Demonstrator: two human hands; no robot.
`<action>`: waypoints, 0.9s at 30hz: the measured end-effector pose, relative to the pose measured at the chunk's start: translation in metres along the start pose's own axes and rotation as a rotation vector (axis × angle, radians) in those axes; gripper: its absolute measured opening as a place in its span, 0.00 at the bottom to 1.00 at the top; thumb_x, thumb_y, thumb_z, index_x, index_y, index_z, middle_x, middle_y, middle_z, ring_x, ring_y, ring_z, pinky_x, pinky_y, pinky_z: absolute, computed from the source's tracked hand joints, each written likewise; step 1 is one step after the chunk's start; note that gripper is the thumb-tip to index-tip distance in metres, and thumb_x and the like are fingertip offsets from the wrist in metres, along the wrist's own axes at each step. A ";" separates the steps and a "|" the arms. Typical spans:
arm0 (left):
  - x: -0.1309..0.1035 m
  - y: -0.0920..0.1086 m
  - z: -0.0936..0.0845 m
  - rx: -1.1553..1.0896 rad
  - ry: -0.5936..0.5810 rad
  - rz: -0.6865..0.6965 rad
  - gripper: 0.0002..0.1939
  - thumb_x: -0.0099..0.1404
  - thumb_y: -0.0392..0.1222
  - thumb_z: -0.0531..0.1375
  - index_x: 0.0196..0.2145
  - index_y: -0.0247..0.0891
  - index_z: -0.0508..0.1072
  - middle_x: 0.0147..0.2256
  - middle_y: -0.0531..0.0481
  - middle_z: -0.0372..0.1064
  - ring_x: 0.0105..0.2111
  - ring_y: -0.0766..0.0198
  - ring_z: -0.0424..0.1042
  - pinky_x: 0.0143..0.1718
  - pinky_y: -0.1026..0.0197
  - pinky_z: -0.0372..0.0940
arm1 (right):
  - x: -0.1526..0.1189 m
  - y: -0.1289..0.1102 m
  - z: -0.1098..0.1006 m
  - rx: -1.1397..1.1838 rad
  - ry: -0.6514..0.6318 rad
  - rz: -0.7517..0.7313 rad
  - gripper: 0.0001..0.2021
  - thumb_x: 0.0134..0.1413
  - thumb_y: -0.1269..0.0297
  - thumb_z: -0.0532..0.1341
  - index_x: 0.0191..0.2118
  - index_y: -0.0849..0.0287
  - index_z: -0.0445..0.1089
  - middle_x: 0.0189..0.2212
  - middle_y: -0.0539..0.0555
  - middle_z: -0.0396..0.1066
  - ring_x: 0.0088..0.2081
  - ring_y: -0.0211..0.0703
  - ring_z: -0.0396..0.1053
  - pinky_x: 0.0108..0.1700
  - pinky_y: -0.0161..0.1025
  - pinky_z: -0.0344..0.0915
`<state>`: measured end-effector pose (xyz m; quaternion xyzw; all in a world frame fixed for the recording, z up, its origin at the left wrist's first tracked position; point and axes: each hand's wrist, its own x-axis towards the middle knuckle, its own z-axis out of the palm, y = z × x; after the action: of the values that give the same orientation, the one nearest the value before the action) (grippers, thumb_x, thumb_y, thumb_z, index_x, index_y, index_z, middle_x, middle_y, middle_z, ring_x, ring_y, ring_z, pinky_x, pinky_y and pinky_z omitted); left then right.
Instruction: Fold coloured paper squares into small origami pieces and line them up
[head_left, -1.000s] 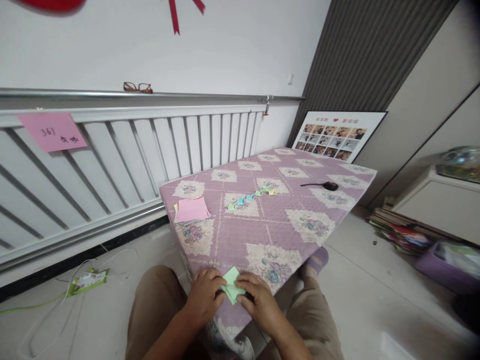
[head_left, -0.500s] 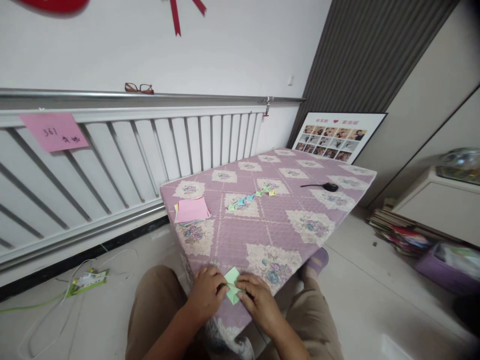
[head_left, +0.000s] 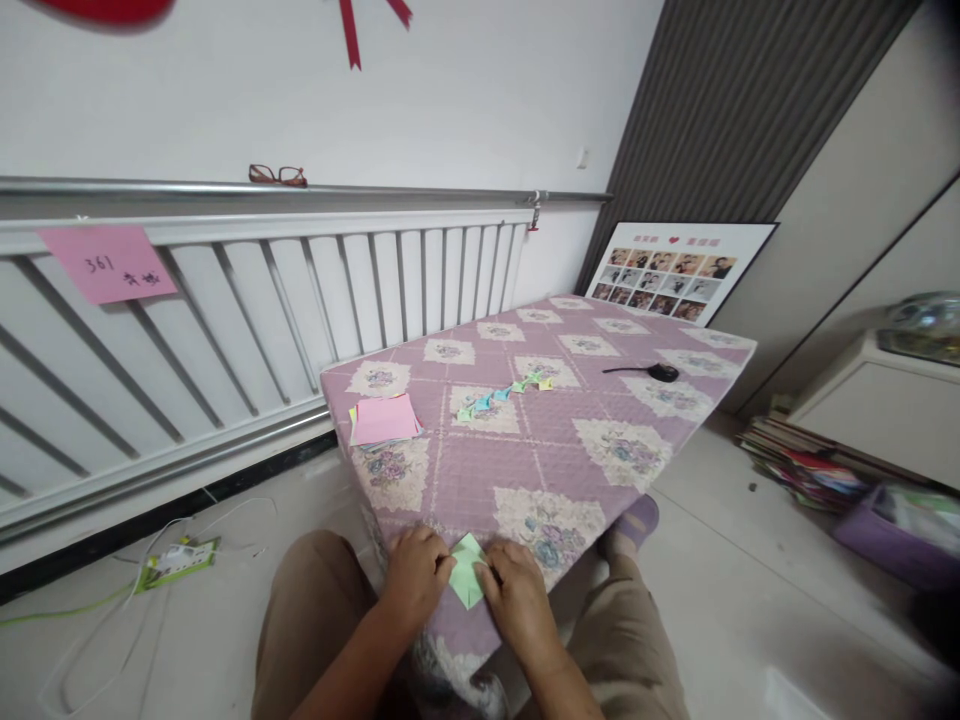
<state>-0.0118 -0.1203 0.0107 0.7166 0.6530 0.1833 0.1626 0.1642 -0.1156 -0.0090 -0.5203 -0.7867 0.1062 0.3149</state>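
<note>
A white slatted radiator runs along the wall beside a desk draped in a mauve floral tablecloth. A framed photo board leans beyond the desk's far edge. At the near corner, both hands are bent around one small sheet: the left hand grips its left side, the right hand its right. Near the desk's left corner lies a stack of coloured paper, pink on top. A row of small folded paper pieces, green, blue and yellow, slants across the middle. A black ladle-like utensil rests toward the right corner. Smallest is the folded green paper between the hands, a point toward the far side. For crisp folds, the sheet likely wants steady support from the desk, matched edges and even fingertip pressure; uneven pulling could skew the creases.
</note>
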 end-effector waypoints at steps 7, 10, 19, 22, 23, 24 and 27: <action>0.004 0.001 -0.003 0.065 -0.025 -0.030 0.07 0.62 0.42 0.57 0.28 0.39 0.70 0.34 0.49 0.68 0.39 0.58 0.65 0.41 0.56 0.53 | 0.004 0.000 -0.001 -0.115 0.034 0.017 0.12 0.59 0.61 0.55 0.25 0.56 0.64 0.28 0.53 0.65 0.34 0.44 0.61 0.38 0.40 0.57; 0.006 0.000 -0.002 0.074 -0.025 -0.026 0.07 0.62 0.42 0.57 0.28 0.39 0.70 0.34 0.50 0.68 0.39 0.58 0.65 0.41 0.56 0.52 | 0.005 -0.002 -0.001 -0.169 0.040 0.032 0.12 0.59 0.61 0.55 0.24 0.57 0.63 0.27 0.53 0.64 0.34 0.44 0.61 0.38 0.40 0.56; 0.006 0.000 0.001 0.084 0.003 -0.026 0.06 0.62 0.41 0.58 0.28 0.39 0.69 0.33 0.50 0.67 0.38 0.59 0.65 0.41 0.56 0.52 | 0.007 -0.005 -0.002 -0.191 0.052 0.068 0.07 0.55 0.64 0.59 0.27 0.57 0.64 0.28 0.54 0.65 0.35 0.46 0.61 0.39 0.41 0.56; 0.005 -0.001 0.002 0.059 0.027 -0.031 0.03 0.62 0.39 0.57 0.31 0.39 0.69 0.34 0.51 0.67 0.40 0.59 0.64 0.42 0.56 0.52 | 0.006 -0.005 -0.002 -0.159 0.058 0.081 0.03 0.54 0.68 0.59 0.29 0.56 0.65 0.29 0.53 0.66 0.36 0.46 0.62 0.40 0.41 0.56; 0.004 -0.001 0.003 0.054 0.027 -0.025 0.03 0.63 0.39 0.56 0.32 0.39 0.69 0.35 0.51 0.67 0.41 0.59 0.64 0.43 0.56 0.52 | 0.005 -0.005 -0.002 -0.151 0.053 0.085 0.03 0.53 0.69 0.58 0.29 0.56 0.65 0.29 0.53 0.66 0.36 0.46 0.62 0.40 0.40 0.56; 0.003 -0.001 0.003 0.052 0.025 -0.006 0.03 0.63 0.38 0.56 0.33 0.40 0.70 0.36 0.51 0.67 0.41 0.59 0.64 0.43 0.56 0.52 | 0.005 -0.005 -0.002 -0.146 0.046 0.089 0.04 0.53 0.70 0.58 0.29 0.56 0.65 0.29 0.53 0.66 0.36 0.46 0.62 0.40 0.40 0.56; 0.001 -0.001 0.004 0.068 0.015 0.099 0.08 0.65 0.36 0.54 0.37 0.43 0.72 0.40 0.50 0.67 0.43 0.59 0.62 0.45 0.55 0.52 | 0.005 -0.004 -0.002 -0.134 0.035 0.100 0.05 0.54 0.71 0.57 0.28 0.56 0.66 0.29 0.52 0.66 0.36 0.45 0.62 0.40 0.40 0.56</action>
<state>-0.0103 -0.1190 0.0069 0.7517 0.6239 0.1742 0.1237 0.1607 -0.1135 -0.0035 -0.5805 -0.7596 0.0597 0.2872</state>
